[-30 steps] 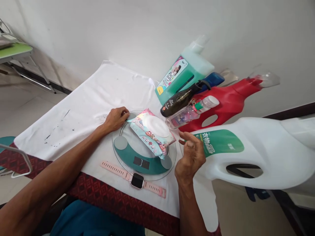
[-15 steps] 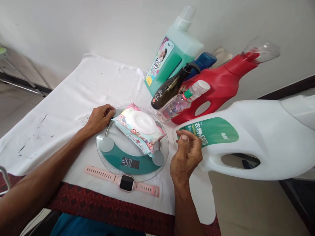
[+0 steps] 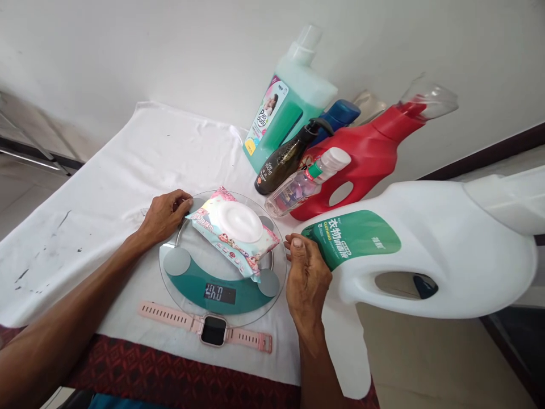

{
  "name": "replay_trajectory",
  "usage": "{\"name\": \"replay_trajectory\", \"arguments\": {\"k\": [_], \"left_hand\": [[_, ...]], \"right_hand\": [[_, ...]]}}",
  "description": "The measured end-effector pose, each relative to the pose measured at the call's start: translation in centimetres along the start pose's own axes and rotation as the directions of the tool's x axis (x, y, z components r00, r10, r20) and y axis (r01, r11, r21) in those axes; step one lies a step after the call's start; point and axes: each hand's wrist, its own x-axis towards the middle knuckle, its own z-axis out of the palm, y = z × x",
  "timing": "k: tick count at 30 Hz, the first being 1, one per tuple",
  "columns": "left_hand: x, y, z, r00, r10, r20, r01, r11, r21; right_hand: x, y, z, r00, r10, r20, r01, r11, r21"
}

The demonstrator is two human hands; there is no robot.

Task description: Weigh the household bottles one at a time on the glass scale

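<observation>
A glass bathroom scale (image 3: 193,289) with a green band and a small lit display lies on the white cloth. On it rests a pack of wet wipes (image 3: 238,222) with a white lid, set at a slant. My left hand (image 3: 167,215) is at the scale's upper left rim, its fingers curled together on the glass edge. At the right rim, my right hand (image 3: 307,278) has its fingers bent and thumb apart, holding nothing. Its fingertips come up to the glass; whether they touch it I cannot tell. A pink smartwatch (image 3: 213,330) lies along the scale's near edge.
A large white detergent jug (image 3: 451,238) stands close by my right hand. Behind it are a red jug (image 3: 374,153), a small clear bottle (image 3: 293,190), a dark pump bottle (image 3: 283,162), a blue-capped bottle (image 3: 343,113) and a green bottle (image 3: 276,133). A wall rises behind the table.
My right hand has moved left, from beside the white jug to the scale's right rim. My left hand stays at the left rim. The view has shifted slightly.
</observation>
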Motion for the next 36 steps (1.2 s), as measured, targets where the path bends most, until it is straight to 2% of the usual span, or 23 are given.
{"name": "replay_trajectory", "arguments": {"k": [7,19,21,24,27,29,31,33,36], "left_hand": [[0.1,-0.4,0.0,1.0,0.012,-0.005,-0.012,1.0,0.016],[-0.2,-0.3,-0.1,1.0,0.022,0.007,-0.022,1.0,-0.014],[-0.3,-0.3,-0.2,1.0,0.028,0.005,-0.028,0.999,-0.02],[-0.3,-0.4,-0.2,1.0,0.031,0.004,-0.031,0.999,-0.026],[-0.2,-0.5,-0.2,1.0,0.022,0.013,-0.021,0.999,-0.045],[-0.2,-0.5,-0.2,1.0,0.024,0.017,-0.023,0.998,-0.059],[-0.2,-0.5,-0.3,0.999,0.029,0.018,-0.028,0.997,-0.07],[-0.3,-0.5,-0.3,0.999,0.026,0.022,-0.024,0.997,-0.073],[-0.3,-0.4,-0.4,0.999,0.018,0.03,-0.016,0.997,-0.07]], "right_hand": [[0.1,0.0,-0.1,0.998,0.041,0.041,-0.041,0.999,-0.018],[0.6,0.4,-0.5,0.996,0.043,0.073,-0.036,0.995,-0.09],[0.4,-0.3,-0.5,0.999,-0.015,0.034,0.019,0.992,-0.121],[-0.1,-2.4,-0.1,0.975,-0.222,0.01,0.221,0.966,-0.133],[-0.2,-5.0,1.3,0.89,-0.435,0.136,0.453,0.879,-0.147],[0.0,-6.5,2.5,0.841,-0.477,0.255,0.527,0.829,-0.188],[0.4,-7.3,3.7,0.829,-0.423,0.365,0.527,0.811,-0.255],[0.7,-7.8,4.6,0.841,-0.328,0.429,0.481,0.817,-0.318],[0.9,-8.0,4.9,0.876,-0.24,0.419,0.403,0.841,-0.361]]}}
